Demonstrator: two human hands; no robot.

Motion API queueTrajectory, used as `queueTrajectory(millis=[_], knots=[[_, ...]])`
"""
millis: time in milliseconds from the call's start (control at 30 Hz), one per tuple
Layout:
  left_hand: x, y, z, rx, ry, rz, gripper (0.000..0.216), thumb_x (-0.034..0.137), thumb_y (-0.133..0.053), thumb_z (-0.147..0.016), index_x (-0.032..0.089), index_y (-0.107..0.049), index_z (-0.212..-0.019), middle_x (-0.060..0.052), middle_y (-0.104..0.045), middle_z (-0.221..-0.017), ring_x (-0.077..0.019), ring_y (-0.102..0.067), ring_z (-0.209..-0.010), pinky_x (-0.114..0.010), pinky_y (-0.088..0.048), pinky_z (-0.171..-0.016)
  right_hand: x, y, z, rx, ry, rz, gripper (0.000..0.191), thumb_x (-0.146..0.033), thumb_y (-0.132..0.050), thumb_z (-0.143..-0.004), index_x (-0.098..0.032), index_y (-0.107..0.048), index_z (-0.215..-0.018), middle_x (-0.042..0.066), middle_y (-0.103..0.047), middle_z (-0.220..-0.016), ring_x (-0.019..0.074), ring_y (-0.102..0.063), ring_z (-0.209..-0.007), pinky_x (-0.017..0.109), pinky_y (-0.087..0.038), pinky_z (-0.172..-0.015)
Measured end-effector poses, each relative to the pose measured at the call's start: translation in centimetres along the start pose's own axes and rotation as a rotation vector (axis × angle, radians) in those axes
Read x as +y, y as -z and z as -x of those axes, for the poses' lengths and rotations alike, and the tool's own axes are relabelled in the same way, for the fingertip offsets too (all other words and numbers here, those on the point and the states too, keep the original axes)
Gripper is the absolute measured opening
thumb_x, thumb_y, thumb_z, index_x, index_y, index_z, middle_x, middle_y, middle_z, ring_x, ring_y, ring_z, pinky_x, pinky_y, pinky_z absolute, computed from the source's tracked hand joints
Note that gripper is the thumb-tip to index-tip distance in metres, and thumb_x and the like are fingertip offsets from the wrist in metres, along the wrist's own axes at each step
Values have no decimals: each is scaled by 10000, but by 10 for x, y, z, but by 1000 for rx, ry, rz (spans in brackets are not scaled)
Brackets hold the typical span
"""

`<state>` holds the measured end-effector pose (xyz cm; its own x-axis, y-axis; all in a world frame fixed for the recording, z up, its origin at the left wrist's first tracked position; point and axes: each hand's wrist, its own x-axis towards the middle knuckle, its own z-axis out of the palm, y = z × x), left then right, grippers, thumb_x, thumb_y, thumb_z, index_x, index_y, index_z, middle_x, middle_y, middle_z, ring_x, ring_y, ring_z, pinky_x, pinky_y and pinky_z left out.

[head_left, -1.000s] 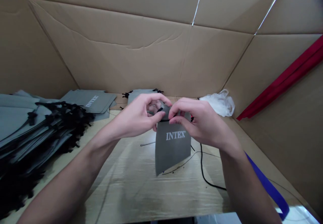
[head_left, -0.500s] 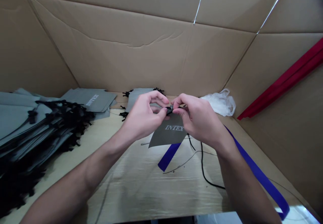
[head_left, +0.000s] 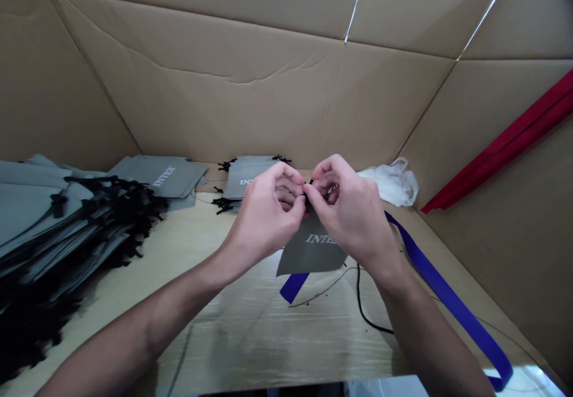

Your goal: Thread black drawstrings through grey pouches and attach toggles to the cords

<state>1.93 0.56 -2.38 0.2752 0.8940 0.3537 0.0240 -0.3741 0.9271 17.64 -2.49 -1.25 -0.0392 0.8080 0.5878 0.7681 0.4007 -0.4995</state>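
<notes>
A grey drawstring pouch (head_left: 308, 248) printed INTEX hangs below my two hands, above the table. My left hand (head_left: 273, 206) pinches black cord at the pouch's upper edge between thumb and fingers. Close against it, my right hand (head_left: 349, 212) pinches the same cord, thumb tip near the left fingertips. A short black end pokes up between the hands. Fingers cover most of the cord and the pouch's mouth.
A big pile of grey pouches with black cords (head_left: 89, 230) lies left. More grey pouches (head_left: 168, 176) and a small stack (head_left: 237, 182) are behind. A white plastic bag (head_left: 394, 182), blue strap (head_left: 447, 289) and black cord (head_left: 364, 310) lie rightward. Cardboard walls (head_left: 250, 104) surround the table.
The pouch has moved slightly right and toward me. My hands have drawn closer together, and my right fingers have risen and curled more.
</notes>
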Motion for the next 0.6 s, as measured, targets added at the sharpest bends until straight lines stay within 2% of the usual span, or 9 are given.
queueTrajectory(millis=[67,167,267,433,600], knots=[[0,-1,-1,30,22,14,247,123,-759,-762,191,-605,-943,-22,-722,-807,-169,-730,-684,-278,-643,-623,-2,-2,1,0,16,34,11,-194,-647,-988,-197,-645,-999,40,-764,-911,191,-677,-795,326,-452,-721],[0,-1,-3,74,45,39,278,101,-782,-723,190,-604,-917,-13,-725,-759,-154,-721,-661,-249,-624,-614,-4,0,0,-56,89,106,134,-179,-596,-1017,-188,-711,-950,50,-775,-909,207,-679,-822,347,-453,-752],[1,0,-4,95,53,55,284,86,-786,-717,182,-596,-905,-12,-726,-741,-153,-730,-681,-236,-620,-633,-3,3,-2,-90,116,70,165,-182,-599,-1017,-183,-757,-969,52,-799,-951,206,-702,-843,348,-479,-789],[1,0,-4,104,46,65,261,74,-777,-724,160,-629,-922,-35,-744,-850,-143,-738,-765,-249,-635,-737,0,2,-5,-47,62,-5,148,-168,-639,-977,-185,-782,-946,40,-809,-911,190,-721,-790,326,-504,-757],[-8,-4,-5,125,7,30,236,59,-765,-721,155,-642,-898,-42,-751,-881,-137,-731,-764,-242,-625,-738,-5,-9,0,-4,41,150,161,-148,-630,-974,-163,-787,-939,73,-793,-917,233,-705,-836,363,-481,-770]])
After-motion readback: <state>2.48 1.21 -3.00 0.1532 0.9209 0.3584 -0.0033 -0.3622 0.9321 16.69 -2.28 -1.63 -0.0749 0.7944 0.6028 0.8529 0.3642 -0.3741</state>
